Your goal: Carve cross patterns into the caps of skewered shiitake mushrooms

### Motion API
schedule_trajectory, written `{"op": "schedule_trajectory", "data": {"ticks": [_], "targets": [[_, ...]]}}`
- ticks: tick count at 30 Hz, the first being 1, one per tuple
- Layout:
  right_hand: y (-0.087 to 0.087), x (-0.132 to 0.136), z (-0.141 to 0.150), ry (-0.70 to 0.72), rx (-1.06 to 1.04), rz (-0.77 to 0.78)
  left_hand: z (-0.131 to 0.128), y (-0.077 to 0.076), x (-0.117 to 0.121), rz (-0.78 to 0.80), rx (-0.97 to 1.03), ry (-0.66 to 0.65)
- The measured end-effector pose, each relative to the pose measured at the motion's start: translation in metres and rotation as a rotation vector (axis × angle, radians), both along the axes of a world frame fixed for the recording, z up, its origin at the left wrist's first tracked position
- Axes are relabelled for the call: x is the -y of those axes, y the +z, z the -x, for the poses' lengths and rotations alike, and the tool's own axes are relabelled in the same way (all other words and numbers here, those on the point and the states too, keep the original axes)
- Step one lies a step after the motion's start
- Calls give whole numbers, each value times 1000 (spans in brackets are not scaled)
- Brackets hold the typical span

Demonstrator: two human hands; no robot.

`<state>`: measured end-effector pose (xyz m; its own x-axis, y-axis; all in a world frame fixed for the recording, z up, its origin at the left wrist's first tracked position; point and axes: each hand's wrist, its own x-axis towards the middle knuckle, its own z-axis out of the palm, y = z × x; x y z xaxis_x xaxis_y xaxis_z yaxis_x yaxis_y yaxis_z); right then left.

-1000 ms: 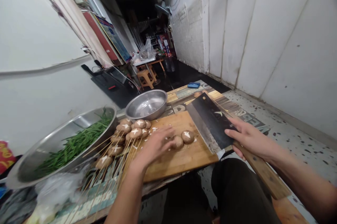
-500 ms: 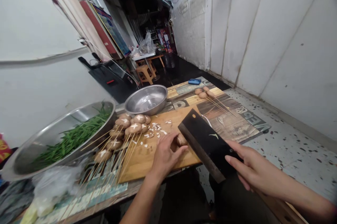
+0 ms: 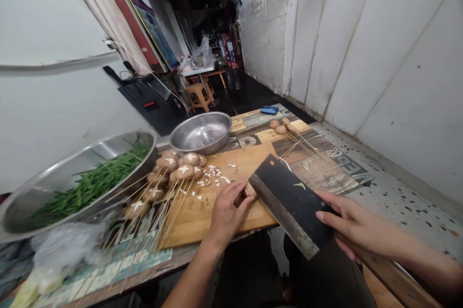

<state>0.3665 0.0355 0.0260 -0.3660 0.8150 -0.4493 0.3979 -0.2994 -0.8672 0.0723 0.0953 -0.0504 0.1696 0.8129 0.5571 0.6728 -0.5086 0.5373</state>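
My left hand (image 3: 229, 209) is closed around a brown mushroom (image 3: 250, 190) on the wooden cutting board (image 3: 202, 228), thumb and fingers on its sides. In my right hand (image 3: 347, 221) is a cleaver (image 3: 289, 202), its dark blade tilted and its far end close beside the mushroom. A small pale-green scrap clings to the blade. White mushroom trimmings (image 3: 213, 173) lie scattered on the board. Skewered mushrooms (image 3: 184, 171) with white star-shaped cuts in their caps are piled at the board's left edge, their sticks pointing toward me.
Left of the mushrooms stands a large metal basin (image 3: 47, 175) of long green vegetables (image 3: 97, 180). An open metal bowl (image 3: 200, 134) sits behind the board. More skewers with round brown pieces (image 3: 280, 129) and a blue object (image 3: 269, 110) lie farther back. A plastic bag (image 3: 65, 252) is front left.
My left hand keeps hold of the mushroom at nearly the same spot. The cleaver and right hand have shifted slightly right and down, and the camera view has moved a little.
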Motion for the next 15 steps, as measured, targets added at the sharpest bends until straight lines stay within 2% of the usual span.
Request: {"op": "schedule_trajectory", "data": {"ticks": [10,15], "targets": [[-5,-7,-6,0,-23,59,1,-1,-2,-24,-5,-17],[-1,-15,2,-18,-36,67,1,-1,-2,-48,-4,-20]]}}
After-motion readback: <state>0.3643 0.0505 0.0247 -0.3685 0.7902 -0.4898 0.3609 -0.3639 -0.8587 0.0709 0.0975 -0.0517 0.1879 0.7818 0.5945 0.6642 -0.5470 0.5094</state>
